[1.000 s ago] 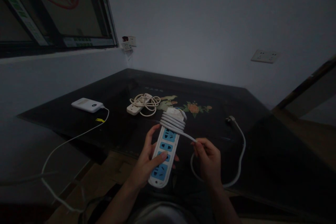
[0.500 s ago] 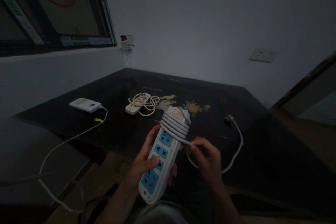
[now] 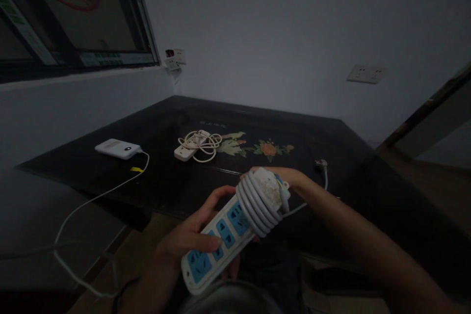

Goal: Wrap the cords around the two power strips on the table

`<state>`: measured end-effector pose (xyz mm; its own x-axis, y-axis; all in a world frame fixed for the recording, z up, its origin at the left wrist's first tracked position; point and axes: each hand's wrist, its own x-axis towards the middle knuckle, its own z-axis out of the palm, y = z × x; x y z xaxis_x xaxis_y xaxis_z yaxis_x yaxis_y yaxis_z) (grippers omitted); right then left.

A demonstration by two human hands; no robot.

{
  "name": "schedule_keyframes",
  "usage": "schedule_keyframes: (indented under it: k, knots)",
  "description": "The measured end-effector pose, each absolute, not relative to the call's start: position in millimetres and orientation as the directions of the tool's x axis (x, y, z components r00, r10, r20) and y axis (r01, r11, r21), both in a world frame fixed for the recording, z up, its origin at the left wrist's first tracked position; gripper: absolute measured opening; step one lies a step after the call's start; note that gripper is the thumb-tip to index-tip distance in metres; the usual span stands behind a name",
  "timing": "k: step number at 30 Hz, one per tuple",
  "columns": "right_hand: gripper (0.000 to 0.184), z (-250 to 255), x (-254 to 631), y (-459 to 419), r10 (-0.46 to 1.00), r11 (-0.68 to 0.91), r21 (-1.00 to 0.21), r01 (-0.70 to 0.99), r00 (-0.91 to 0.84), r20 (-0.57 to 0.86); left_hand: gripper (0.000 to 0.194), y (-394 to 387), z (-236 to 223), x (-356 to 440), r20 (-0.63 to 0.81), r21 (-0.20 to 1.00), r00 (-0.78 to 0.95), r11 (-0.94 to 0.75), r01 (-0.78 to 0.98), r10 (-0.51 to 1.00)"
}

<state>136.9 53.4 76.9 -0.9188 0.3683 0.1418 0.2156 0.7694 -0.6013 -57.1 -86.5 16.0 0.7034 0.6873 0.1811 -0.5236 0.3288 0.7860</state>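
Observation:
A white power strip (image 3: 226,248) with blue socket faces is tilted in front of me. My left hand (image 3: 198,235) grips its lower half, thumb across the sockets and fingers beneath. Several turns of grey-white power cord (image 3: 257,203) wrap round the strip's far end, where a rough whitish patch and a bit of blue and yellow show. My right hand (image 3: 281,175) reaches over behind that end with the cord; its fingers are mostly hidden. The loose cord runs out to the right to a plug (image 3: 321,163) lying on the table.
On the dark table (image 3: 294,132), a second white power strip (image 3: 186,151) lies under its tangled cord. A white device (image 3: 117,148) with a cable is at the left, beside a yellow scrap (image 3: 137,170). A wall socket (image 3: 366,73) is at the back right.
My right hand has swung from the strip's right side up and over behind its far end, carrying the cord. The strip has tipped to the right, and the loose cord is drawn in.

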Motion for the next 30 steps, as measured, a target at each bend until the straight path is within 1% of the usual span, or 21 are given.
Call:
schedule_keyframes:
  k: [1, 2, 3, 4, 5, 7, 10, 12, 15, 17, 19, 22, 26, 30]
  knots:
    - [0.016, 84, 131, 57, 0.222, 0.800, -0.570, 0.189, -0.975, -0.010, 0.079, -86, 18, -63, 0.131, 0.828, 0.716, 0.322, -0.459, 0.685]
    - [0.014, 91, 125, 58, 0.128, 0.835, -0.524, 0.171, -0.985, -0.119, 0.079, -85, 21, -69, 0.078, 0.867, 0.728, 0.314, -0.387, 0.681]
    - [0.013, 98, 119, 59, 0.078, 0.873, -0.460, 0.163, -0.977, -0.197, 0.078, -85, 24, -73, 0.026, 0.905, 0.732, 0.296, -0.306, 0.680]
    - [0.013, 104, 113, 59, 0.076, 0.913, -0.370, 0.172, -0.963, -0.258, 0.076, -85, 27, -77, -0.023, 0.940, 0.728, 0.263, -0.218, 0.686]
    - [0.014, 108, 108, 58, 0.107, 0.943, -0.273, 0.191, -0.950, -0.294, 0.073, -85, 30, -79, -0.065, 0.969, 0.714, 0.215, -0.122, 0.697]
    - [0.015, 113, 99, 58, 0.194, 0.968, -0.088, 0.236, -0.921, -0.337, 0.067, -85, 37, -79, -0.112, 0.994, 0.669, 0.083, 0.074, 0.735]
    - [0.015, 113, 89, 60, 0.252, 0.968, 0.104, 0.230, -0.895, -0.368, 0.063, -82, 42, -71, -0.123, 0.942, 0.598, -0.096, 0.322, 0.792]
    - [0.016, 111, 84, 62, 0.258, 0.957, 0.222, 0.187, -0.898, -0.357, 0.063, -80, 44, -66, -0.135, 0.890, 0.559, -0.147, 0.431, 0.818]
    - [0.011, 112, 77, 60, 0.218, 0.918, 0.384, 0.099, -0.935, -0.280, 0.063, -75, 43, -63, -0.153, 0.851, 0.532, -0.162, 0.499, 0.833]
    - [0.006, 118, 73, 55, 0.131, 0.896, 0.443, 0.022, -0.968, -0.216, 0.065, -72, 41, -65, -0.160, 0.845, 0.530, -0.162, 0.510, 0.833]
    - [0.004, 125, 70, 49, 0.046, 0.880, 0.473, -0.035, -0.986, -0.157, 0.065, -70, 39, -68, -0.171, 0.838, 0.522, -0.155, 0.524, 0.836]
    - [0.004, 135, 69, 38, -0.011, 0.867, 0.496, -0.043, -0.998, -0.068, 0.064, -66, 32, -71, -0.126, 0.856, 0.494, -0.158, 0.493, 0.860]
    - [0.011, 141, 74, 25, -0.004, 0.890, 0.456, -0.024, -0.999, -0.045, 0.062, -65, 19, -71, -0.029, 0.922, 0.445, -0.148, 0.358, 0.895]
    - [0.013, 143, 85, 19, 0.053, 0.899, 0.434, 0.051, -0.999, 0.008, 0.065, -69, 13, -70, -0.075, 0.976, 0.379, -0.009, 0.217, 0.922]
